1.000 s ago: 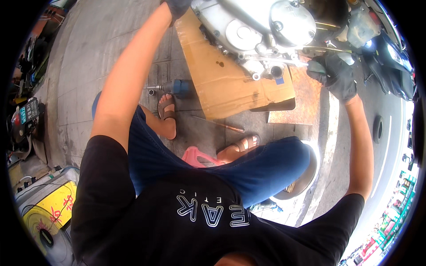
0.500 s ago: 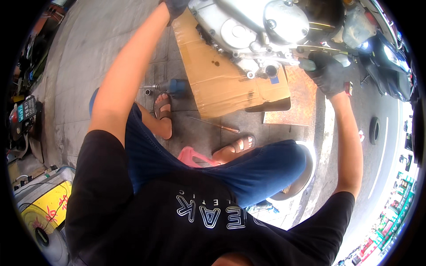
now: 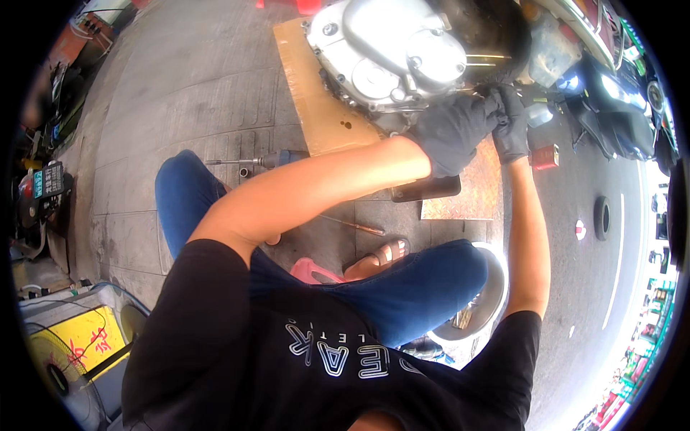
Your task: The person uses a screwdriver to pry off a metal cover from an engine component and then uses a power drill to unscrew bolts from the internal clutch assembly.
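brown cardboard [image 3: 316,118] shows at the upper middle of the frame. the silver engine [image 3: 388,54], top centre, looks heavy and stiff, its smooth casing likely slippery if oily; a ridged edge should give a better hold. near its lower right, the gloved left hand [image 3: 451,135] overlaps the gloved right hand [image 3: 512,128]; i cannot tell what either grip holds.

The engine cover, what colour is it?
The engine cover is silver-grey, seen best in the head view.
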The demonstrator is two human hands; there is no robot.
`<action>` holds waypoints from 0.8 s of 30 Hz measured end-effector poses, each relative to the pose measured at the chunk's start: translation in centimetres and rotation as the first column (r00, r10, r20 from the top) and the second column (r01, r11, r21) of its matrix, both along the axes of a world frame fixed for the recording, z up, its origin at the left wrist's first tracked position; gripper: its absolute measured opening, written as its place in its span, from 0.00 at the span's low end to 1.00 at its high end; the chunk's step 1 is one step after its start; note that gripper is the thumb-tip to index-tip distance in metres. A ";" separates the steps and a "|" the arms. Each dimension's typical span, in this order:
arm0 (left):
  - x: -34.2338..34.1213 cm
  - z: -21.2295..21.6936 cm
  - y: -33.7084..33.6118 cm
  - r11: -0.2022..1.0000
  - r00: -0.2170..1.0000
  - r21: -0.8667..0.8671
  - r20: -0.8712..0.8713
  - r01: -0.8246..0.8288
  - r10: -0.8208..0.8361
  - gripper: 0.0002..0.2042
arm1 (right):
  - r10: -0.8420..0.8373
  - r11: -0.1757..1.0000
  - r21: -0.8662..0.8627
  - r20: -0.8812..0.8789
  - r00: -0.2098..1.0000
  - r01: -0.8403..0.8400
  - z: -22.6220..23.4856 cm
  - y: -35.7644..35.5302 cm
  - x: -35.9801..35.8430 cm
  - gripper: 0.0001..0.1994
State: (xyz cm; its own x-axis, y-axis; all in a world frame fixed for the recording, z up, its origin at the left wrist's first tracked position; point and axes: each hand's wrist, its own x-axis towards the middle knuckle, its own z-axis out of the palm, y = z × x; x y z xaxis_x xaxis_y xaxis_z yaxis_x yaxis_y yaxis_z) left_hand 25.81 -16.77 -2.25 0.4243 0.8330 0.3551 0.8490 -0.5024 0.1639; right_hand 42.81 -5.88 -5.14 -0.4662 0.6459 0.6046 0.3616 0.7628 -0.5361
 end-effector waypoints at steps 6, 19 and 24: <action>-0.1 -4.0 2.0 0.946 0.981 0.303 -0.115 -0.117 0.158 0.22 | -0.304 0.918 -0.381 -0.495 0.814 0.111 -2.0 -1.0 -3.5 0.12; 1.4 -2.7 3.1 0.984 0.998 0.170 -0.004 -0.060 0.062 0.18 | -0.700 0.687 0.028 -0.241 0.672 0.726 11.3 1.2 1.0 0.18; 0.2 -5.2 2.2 0.894 0.981 0.434 -0.093 -0.113 0.169 0.14 | -0.592 0.720 0.363 -0.122 0.797 0.591 1.6 0.5 -2.3 0.27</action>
